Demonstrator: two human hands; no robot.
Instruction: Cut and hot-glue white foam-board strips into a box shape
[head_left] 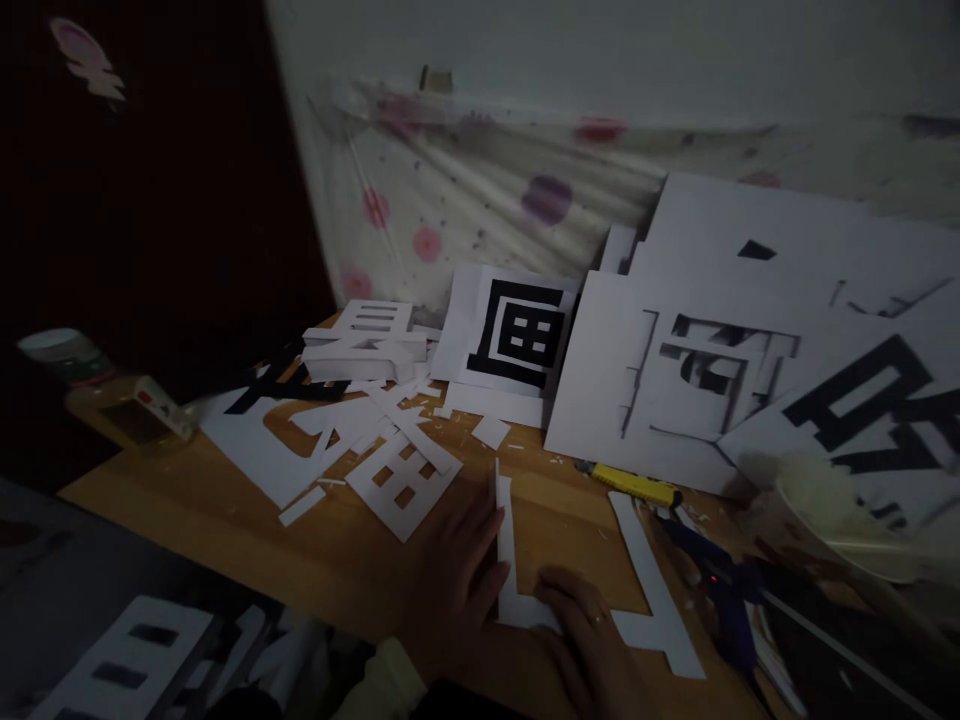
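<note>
A white U-shaped cut-out (660, 610) lies on the wooden table near the front edge. A narrow white strip (495, 485) stands on edge along its left arm. My left hand (461, 580) has its fingers closed against this strip. On the lower bar of the cut-out rests my right hand (589, 630), fingers laid flat over it, with a ring on one finger. Left of my hands is a white square piece (405, 485) with window-like holes. The palm sides of both hands are hidden.
A yellow cutter knife (634, 483) and a dark blue glue gun (712, 580) lie to the right, beside a bowl (847, 530). Printed character sheets (517, 335) and cut boards (600, 370) lean at the back. Paper scraps (375, 420) and a bottle (112, 400) occupy the left.
</note>
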